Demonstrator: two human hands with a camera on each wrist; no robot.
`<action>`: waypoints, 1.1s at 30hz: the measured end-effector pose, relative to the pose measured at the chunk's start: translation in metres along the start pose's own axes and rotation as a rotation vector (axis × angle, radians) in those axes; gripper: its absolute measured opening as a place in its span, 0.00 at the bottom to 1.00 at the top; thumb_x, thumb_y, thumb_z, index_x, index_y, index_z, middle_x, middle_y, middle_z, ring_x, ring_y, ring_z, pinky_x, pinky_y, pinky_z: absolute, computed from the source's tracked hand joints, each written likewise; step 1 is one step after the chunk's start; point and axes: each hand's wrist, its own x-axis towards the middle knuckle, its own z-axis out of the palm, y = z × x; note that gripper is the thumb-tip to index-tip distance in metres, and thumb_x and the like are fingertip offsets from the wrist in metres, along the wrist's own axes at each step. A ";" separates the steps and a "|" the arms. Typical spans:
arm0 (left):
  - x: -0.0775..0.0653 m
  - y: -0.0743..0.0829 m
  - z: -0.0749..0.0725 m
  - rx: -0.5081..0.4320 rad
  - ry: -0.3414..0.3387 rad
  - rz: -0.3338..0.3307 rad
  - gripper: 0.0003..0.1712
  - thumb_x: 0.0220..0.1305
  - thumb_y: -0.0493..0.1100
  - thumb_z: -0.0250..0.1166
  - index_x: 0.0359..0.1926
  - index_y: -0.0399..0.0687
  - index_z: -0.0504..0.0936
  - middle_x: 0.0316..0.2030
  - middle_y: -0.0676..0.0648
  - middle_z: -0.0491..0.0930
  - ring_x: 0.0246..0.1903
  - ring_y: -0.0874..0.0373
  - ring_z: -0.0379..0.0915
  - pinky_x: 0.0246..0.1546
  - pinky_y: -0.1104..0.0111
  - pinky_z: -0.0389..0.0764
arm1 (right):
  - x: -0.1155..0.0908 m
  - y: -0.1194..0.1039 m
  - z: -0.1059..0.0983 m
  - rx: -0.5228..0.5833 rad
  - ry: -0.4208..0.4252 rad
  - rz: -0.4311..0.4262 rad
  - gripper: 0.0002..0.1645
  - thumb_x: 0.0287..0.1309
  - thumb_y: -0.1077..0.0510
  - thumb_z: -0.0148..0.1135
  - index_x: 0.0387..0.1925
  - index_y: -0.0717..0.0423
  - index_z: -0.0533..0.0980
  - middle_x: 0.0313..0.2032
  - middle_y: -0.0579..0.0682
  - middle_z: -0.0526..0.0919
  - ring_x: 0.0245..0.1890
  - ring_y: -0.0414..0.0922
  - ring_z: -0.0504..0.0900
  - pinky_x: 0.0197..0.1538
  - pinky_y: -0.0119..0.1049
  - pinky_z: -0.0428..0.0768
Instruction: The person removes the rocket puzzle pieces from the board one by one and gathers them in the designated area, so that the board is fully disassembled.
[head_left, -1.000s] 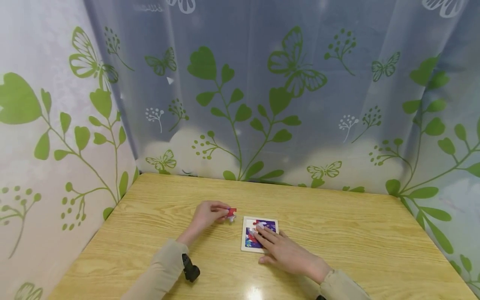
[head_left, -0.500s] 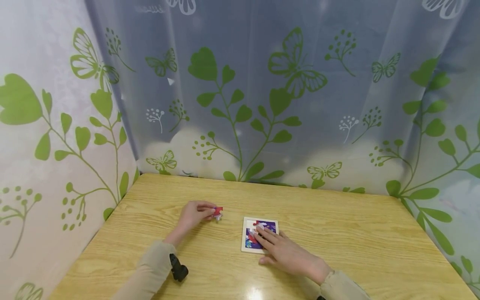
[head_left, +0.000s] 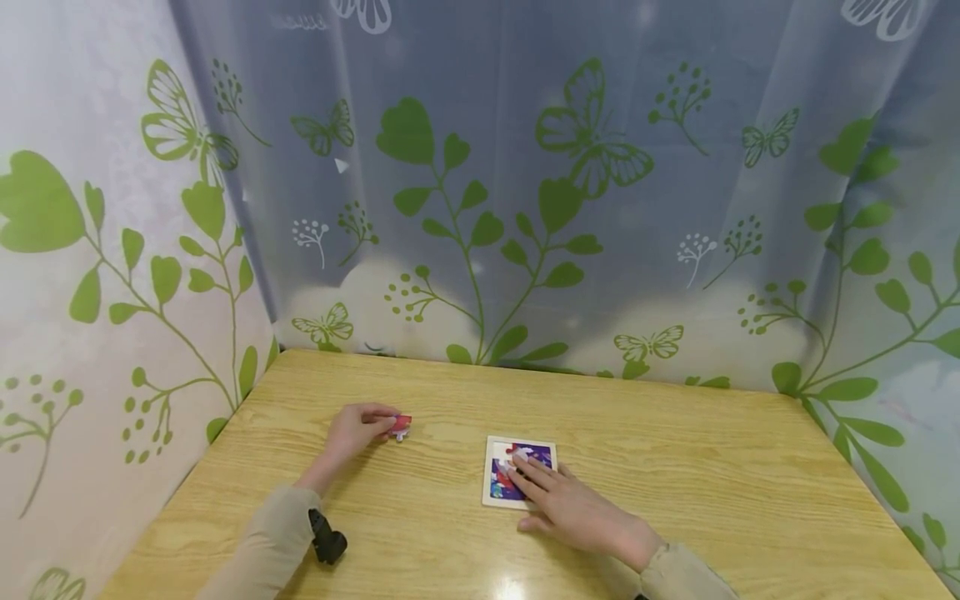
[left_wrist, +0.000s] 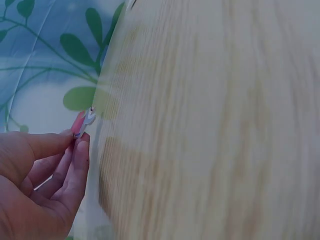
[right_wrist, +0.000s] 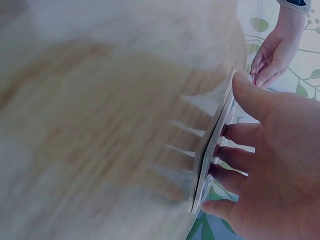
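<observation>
Between thumb and fingers, my left hand (head_left: 354, 435) pinches a red and white jigsaw puzzle piece (head_left: 402, 427) over the left part of the table. The left wrist view shows the puzzle piece (left_wrist: 86, 123) nearly edge-on at the fingertips. My right hand (head_left: 573, 504) lies with its fingers spread and straight across a small square puzzle board (head_left: 486, 483) with a pale frame. Purple and red pieces fill much of the board, and its upper left part shows bare white. In the right wrist view, the fingers of my right hand (right_wrist: 272, 160) touch the board's surface.
The wood-grain table (head_left: 675, 467) spans the foreground. A curtain (head_left: 480, 200) with green leaves and butterflies stands along its back edge and sides. A black device (head_left: 327, 537) is strapped to the left wrist.
My left hand has moved steadily left, away from the puzzle board, with the puzzle piece in its fingers. My right hand and the board have stayed in place.
</observation>
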 end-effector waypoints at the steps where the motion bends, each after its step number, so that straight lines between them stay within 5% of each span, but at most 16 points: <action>1: 0.000 -0.001 -0.003 0.010 0.005 0.001 0.11 0.69 0.33 0.65 0.49 0.30 0.86 0.41 0.35 0.87 0.30 0.63 0.81 0.30 0.74 0.82 | 0.000 0.000 0.000 0.001 0.000 0.000 0.42 0.74 0.41 0.52 0.77 0.61 0.58 0.77 0.60 0.54 0.75 0.60 0.58 0.70 0.67 0.59; 17: 0.005 -0.018 -0.045 0.206 0.074 -0.013 0.13 0.71 0.38 0.64 0.50 0.34 0.86 0.47 0.34 0.85 0.33 0.61 0.80 0.30 0.75 0.77 | -0.001 -0.001 -0.002 0.037 -0.014 0.013 0.43 0.74 0.40 0.52 0.77 0.60 0.57 0.78 0.61 0.52 0.75 0.60 0.57 0.70 0.67 0.57; 23: 0.003 -0.020 -0.051 0.211 0.077 -0.020 0.13 0.71 0.37 0.64 0.50 0.32 0.86 0.45 0.34 0.86 0.32 0.59 0.82 0.30 0.73 0.80 | -0.001 -0.003 -0.005 0.051 -0.018 0.017 0.42 0.74 0.40 0.52 0.77 0.60 0.56 0.78 0.61 0.52 0.75 0.60 0.57 0.71 0.67 0.57; 33: 0.000 -0.017 -0.052 0.300 0.063 0.055 0.16 0.61 0.38 0.73 0.47 0.31 0.86 0.38 0.37 0.87 0.37 0.46 0.85 0.37 0.63 0.83 | -0.001 -0.002 -0.004 0.044 -0.015 0.013 0.42 0.74 0.40 0.52 0.77 0.60 0.56 0.78 0.61 0.52 0.75 0.61 0.57 0.71 0.67 0.57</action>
